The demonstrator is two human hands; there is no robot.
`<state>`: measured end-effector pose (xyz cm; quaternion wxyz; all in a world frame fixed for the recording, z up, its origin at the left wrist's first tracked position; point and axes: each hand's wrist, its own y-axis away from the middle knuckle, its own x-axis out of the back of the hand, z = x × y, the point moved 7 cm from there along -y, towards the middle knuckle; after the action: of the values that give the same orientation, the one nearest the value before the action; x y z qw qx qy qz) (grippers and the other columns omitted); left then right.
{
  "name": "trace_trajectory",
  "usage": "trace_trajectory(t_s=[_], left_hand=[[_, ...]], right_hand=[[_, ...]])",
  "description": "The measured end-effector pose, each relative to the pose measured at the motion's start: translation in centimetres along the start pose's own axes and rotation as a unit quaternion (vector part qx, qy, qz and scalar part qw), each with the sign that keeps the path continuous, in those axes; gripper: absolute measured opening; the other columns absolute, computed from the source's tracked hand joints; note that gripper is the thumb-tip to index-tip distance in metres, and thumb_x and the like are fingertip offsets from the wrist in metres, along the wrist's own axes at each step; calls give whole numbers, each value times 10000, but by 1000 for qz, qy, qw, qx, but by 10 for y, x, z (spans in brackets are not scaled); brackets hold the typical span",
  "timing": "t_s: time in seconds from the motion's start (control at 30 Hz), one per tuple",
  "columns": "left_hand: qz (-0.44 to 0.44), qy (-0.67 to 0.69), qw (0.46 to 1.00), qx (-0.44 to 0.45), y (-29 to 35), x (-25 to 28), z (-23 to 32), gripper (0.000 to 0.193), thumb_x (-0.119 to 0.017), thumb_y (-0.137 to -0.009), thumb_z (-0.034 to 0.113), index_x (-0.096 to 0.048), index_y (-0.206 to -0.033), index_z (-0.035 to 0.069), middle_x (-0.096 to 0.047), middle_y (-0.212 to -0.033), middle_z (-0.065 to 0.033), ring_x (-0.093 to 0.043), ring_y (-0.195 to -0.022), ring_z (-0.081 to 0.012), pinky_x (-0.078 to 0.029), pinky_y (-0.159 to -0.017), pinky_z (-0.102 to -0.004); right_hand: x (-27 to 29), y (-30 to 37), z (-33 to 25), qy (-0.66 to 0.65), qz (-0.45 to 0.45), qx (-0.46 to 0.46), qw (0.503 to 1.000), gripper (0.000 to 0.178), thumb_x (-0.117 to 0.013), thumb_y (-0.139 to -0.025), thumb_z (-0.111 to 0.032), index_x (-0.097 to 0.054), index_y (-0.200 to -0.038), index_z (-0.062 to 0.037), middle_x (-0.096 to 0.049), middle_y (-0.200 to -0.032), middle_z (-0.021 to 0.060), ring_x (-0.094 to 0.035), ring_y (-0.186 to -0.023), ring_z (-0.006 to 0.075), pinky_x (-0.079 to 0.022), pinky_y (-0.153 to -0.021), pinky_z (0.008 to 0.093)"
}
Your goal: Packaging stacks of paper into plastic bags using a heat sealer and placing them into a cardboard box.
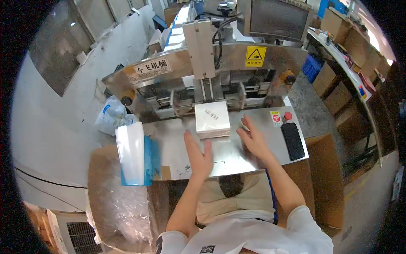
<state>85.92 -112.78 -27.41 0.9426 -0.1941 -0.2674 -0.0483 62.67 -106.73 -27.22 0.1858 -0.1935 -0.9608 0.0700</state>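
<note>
Holding my left hand [198,157] and right hand [255,139] spread and empty beside the white wrapped block [212,118], near mid-far edge of the metal tabletop [228,157], I'd best steady both sides evenly.

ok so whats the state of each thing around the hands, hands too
Left hand, grip open, holding nothing
Right hand, grip open, holding nothing
White block, flat on the metal table, untouched
Black phone, lying flat
Left carton, open, clear film inside
Right carton, open
Red button, pressed or not cannot be told
</note>
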Motion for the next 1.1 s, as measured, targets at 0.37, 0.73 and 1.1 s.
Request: trace_trajectory(t_s=[0.37,0.73,1.1], left_hand=[[-80,255,947,178,-60,-23,-8,725,-540,-1009,459,-409,-1425,-120,-542,-1379,-268,-538,-1251,-323,-382,-1075,-366],[-139,457,840,258,-2,-21,10,473,-603,-992,371,-573,-1276,-6,-650,-1162,-108,-639,-991,-192,-526,-868,-317],[-408,167,893,86,12,-114,103,303,-605,-993,245,-709,-1128,-6,-717,-913,-54,-633,-857,-129,-505,-790,-284]], right_hand=[[-48,-50,3,99,-55,-55,992,828,-514,-991,-522,-277,-1515,75,-305,-1567,285,-253,-1484,378,-189,-1213,405],[47,70,-5,-204,-51,-150,966,1051,-834,-729,-76,-190,-1551,41,-626,-1261,199,-620,-1133,241,-471,-989,359],[161,143,-10,-145,40,-126,981,1030,-888,-686,-103,-311,-1538,-73,-474,-1466,163,-467,-1336,255,-351,-1138,391]])
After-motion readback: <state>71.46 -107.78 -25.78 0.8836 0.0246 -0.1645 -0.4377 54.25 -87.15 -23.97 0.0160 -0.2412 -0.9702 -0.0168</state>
